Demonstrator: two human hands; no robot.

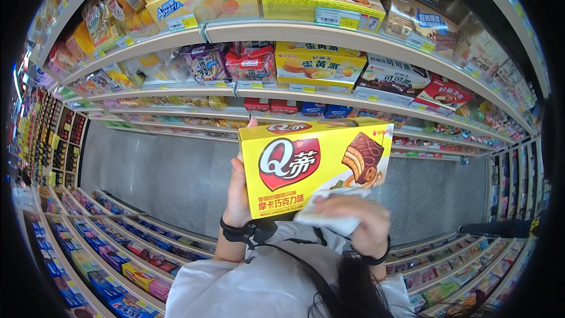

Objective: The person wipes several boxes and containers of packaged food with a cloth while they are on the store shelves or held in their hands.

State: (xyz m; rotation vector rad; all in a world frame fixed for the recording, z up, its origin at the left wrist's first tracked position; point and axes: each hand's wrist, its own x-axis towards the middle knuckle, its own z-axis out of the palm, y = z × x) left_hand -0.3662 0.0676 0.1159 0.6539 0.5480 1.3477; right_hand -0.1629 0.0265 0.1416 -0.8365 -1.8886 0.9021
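Observation:
A yellow cardboard box of chocolate cakes (282,172) is held up in front of my chest, its printed front face towards me. My left hand (237,194) grips the box at its left end, thumb on the near side and the other fingers mostly hidden behind. Bunched in my right hand (364,218) is a white cloth or tissue (331,216), which lies against the lower right of the front face. That hand is blurred. Both wrists wear black bands.
Ahead, a tiered shelf (287,35) carries snack cartons, with similar yellow boxes (322,2) on its upper tier. More stocked shelves (119,247) stand behind me on both sides. Grey floor (163,163) runs along the aisle. A dark-clothed leg (499,228) shows at the far right.

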